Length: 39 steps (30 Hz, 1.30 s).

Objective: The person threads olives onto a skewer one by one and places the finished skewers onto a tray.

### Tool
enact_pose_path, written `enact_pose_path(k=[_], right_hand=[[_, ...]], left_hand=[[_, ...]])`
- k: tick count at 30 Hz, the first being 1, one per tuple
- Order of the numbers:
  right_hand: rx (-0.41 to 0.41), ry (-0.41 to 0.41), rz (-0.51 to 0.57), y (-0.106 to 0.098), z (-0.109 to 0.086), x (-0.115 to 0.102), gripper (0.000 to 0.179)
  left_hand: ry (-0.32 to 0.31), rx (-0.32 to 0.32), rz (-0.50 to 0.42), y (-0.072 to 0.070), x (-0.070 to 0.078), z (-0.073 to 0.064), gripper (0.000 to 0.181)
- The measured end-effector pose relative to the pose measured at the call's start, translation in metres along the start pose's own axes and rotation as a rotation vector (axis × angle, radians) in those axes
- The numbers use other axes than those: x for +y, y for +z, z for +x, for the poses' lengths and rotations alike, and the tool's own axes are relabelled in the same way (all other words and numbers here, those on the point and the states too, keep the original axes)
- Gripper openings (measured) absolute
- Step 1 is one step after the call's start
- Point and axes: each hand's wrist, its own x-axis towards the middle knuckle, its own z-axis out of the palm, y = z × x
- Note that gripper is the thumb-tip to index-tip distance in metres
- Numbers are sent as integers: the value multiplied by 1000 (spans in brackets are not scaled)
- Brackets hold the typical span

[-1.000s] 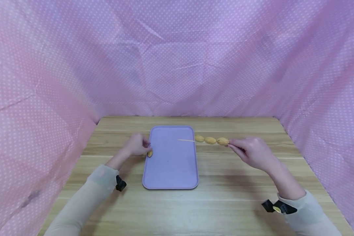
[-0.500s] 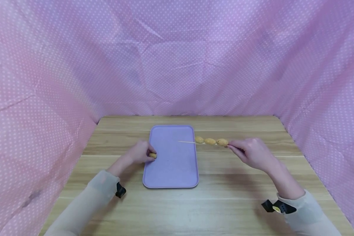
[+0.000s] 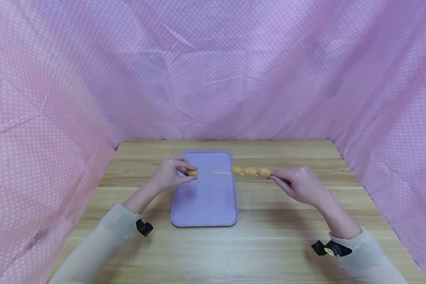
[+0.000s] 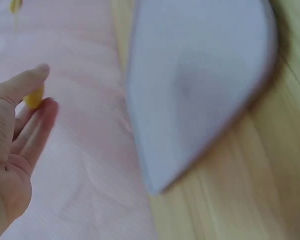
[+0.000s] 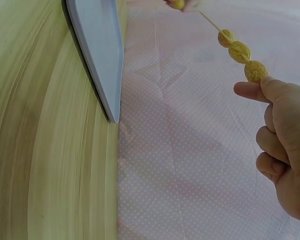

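Between the thumb and fingers of my left hand (image 3: 171, 172) is a small yellow oval piece (image 3: 192, 172), raised over the left part of the purple tray (image 3: 207, 209). My right hand (image 3: 299, 182) pinches the rear end of a thin wooden skewer (image 3: 221, 172), which points left. Three yellow, wrinkled oval pieces (image 5: 240, 52) are threaded along it, the last right at my thumb. The skewer's bare tip reaches over the tray, a short gap from the piece in my left hand. In the left wrist view, thumb and fingertips enclose that yellow piece (image 4: 34, 97).
The tray lies on a wooden table (image 3: 269, 244). Pink dotted cloth (image 3: 213, 79) hangs behind the table and along both sides. Each wrist carries a black camera mount (image 3: 143, 227).
My left hand has taken the yellow piece from the tray's left edge, raised it and moved it right toward the skewer tip. My right hand has shifted slightly left.
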Motion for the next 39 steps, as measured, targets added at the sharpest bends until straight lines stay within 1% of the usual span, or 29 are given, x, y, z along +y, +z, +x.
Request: enact_pose_path(k=[2,5,7,9,10,14,19,24,30,35,39], right_hand=[[2,-14,5,2,1,-1,31],[5,-21,7,3,4,-4,25],[6,-20,11,3,5,-6,21],[7,-19,13,3,7,-8,23],[9,-20,13,3,7,-8,28],[19,-22,19,4,10,-11,40],[44,-18,37,4,11,-12,48],[65,-18,46,4,12,-12,48],[57,-14,40,6,15,-13,46],[48,-4,59,8,16,-13,43],[44,0,69,9,17,-13,43]], left_hand=[[90,40,4,0,9,3,23],[208,94,17,1,19,8,24],[257,115,6,2,25,11,26],[288,125,-12,2,29,13,27],[297,128,-20,2,30,13,28],[313,131,-24,2,32,14,28],[306,139,-2,2,30,13,28],[318,152,-1,0,29,13,29],[322,142,13,-1,28,15,28],[311,140,2,0,25,13,27],[283,146,-25,2,24,11,27]])
